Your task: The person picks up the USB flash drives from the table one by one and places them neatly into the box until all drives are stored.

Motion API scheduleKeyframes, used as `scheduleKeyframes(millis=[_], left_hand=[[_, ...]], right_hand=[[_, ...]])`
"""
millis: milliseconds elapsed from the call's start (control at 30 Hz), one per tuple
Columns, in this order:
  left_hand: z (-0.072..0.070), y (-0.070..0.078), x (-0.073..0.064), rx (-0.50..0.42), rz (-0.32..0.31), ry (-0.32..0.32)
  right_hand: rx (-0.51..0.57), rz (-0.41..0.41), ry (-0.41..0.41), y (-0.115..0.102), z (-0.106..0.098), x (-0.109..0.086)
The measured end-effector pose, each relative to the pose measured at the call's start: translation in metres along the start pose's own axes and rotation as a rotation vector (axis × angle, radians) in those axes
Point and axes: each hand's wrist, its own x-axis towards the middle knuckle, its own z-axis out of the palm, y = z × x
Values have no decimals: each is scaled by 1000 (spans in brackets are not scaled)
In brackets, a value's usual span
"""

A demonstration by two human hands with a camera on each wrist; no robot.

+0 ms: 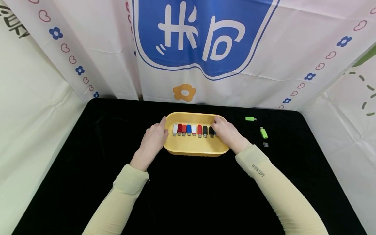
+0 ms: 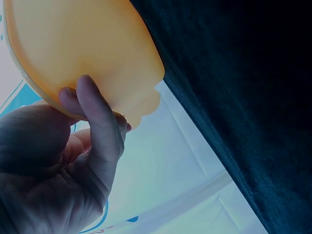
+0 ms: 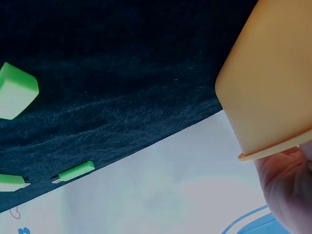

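A yellow tray (image 1: 194, 149) lies on the black cloth, with a row of USB sticks (image 1: 189, 130) in white, red, blue and black inside. My left hand (image 1: 154, 137) grips the tray's left end; in the left wrist view, its fingers (image 2: 95, 109) bend at the rim, against the outer wall. The right hand (image 1: 227, 130) holds the opposite end, covering part of the last stick at the row's right. From the right wrist, that hand (image 3: 287, 183) shows at the rim, its fingers mostly hidden.
Right of the tray lie two green USB sticks, one sideways (image 1: 250, 119) and one slanted (image 1: 264, 133). A small clear cap (image 1: 265, 144) sits below them. A printed white curtain (image 1: 158, 85) hangs behind the black-covered table (image 1: 188, 195).
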Motion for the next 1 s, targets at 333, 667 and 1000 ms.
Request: scheduleKeyframes(millis=[333, 667, 1000], left_hand=[[0, -1, -1, 1, 9, 12], [0, -1, -1, 1, 15, 15], [0, -1, -1, -1, 18, 10]], right_hand=[[-69, -14, 59, -3, 1, -3], [-121, -37, 64, -3, 2, -2], [-123, -50, -37, -3, -1, -1]])
